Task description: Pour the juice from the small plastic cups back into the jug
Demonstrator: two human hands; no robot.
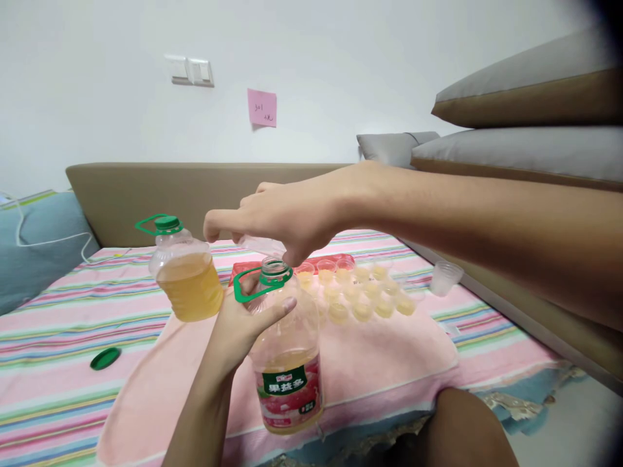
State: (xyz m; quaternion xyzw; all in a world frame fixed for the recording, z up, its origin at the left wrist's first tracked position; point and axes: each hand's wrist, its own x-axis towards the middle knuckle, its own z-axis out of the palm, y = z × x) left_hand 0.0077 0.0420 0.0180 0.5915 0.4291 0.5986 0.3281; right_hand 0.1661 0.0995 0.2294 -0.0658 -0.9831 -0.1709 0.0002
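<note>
A large clear juice bottle [288,389] with a red apple label stands uncapped in front of me, its pale yellow liquid low inside. My left hand [243,324] is closed round the upper part of this bottle, just under its green carrying ring [238,290]. Over the bottle's mouth, my right hand [287,214] holds a clear plastic cup [263,246], palm down; the cup is tipped sideways and mostly hidden by the fingers. Behind and to the right, several small clear cups [361,311] of yellow liquid stand in rows.
A second, capped bottle [192,285] of yellow liquid stands on the left. A green cap [106,358] lies on the striped sheet. Stacked empty cups [446,277] lean at the right. Beneath is a pink cloth [389,363]; grey cushions [525,146] are piled at right.
</note>
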